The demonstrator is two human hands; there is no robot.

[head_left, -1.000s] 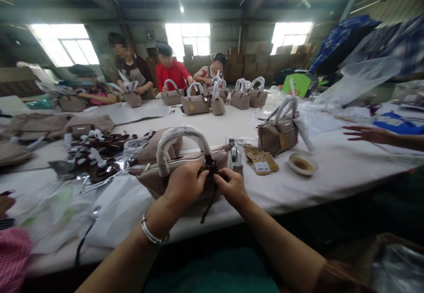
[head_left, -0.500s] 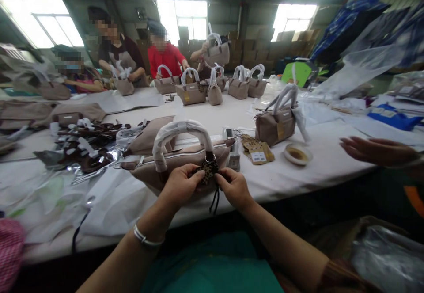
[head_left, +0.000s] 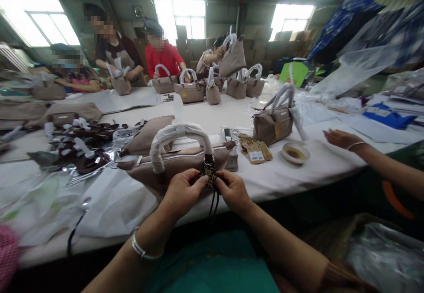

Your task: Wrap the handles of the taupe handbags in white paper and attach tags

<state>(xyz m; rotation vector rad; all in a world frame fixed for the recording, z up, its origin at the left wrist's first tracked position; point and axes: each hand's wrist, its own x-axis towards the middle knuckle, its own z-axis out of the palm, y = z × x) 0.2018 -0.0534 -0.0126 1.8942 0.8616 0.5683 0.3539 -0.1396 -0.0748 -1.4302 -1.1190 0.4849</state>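
A taupe handbag [head_left: 179,162] stands in front of me at the table's near edge, its zip along the top. White wrapping covers its raised handle [head_left: 180,130]. From a ring at the handle's right base hangs a small leopard-print charm [head_left: 208,174] with dark cords dangling below. My left hand [head_left: 185,191] pinches the charm's left side between thumb and fingers. On its right side, my right hand [head_left: 233,190] pinches the edge of the same charm. The fingertips partly cover it.
Dark straps [head_left: 82,147] lie piled at left. Beyond the bag are brown tags [head_left: 256,151], a shallow dish [head_left: 295,153] and another handbag [head_left: 273,125]. A co-worker's hand [head_left: 342,138] reaches in from the right. Several people work across the table [head_left: 139,118] among more bags.
The charm now shows more fully between my fingers, which still pinch it. The co-worker's arm at right has come further in. Across the table, a lifted bag has moved right and tilted.
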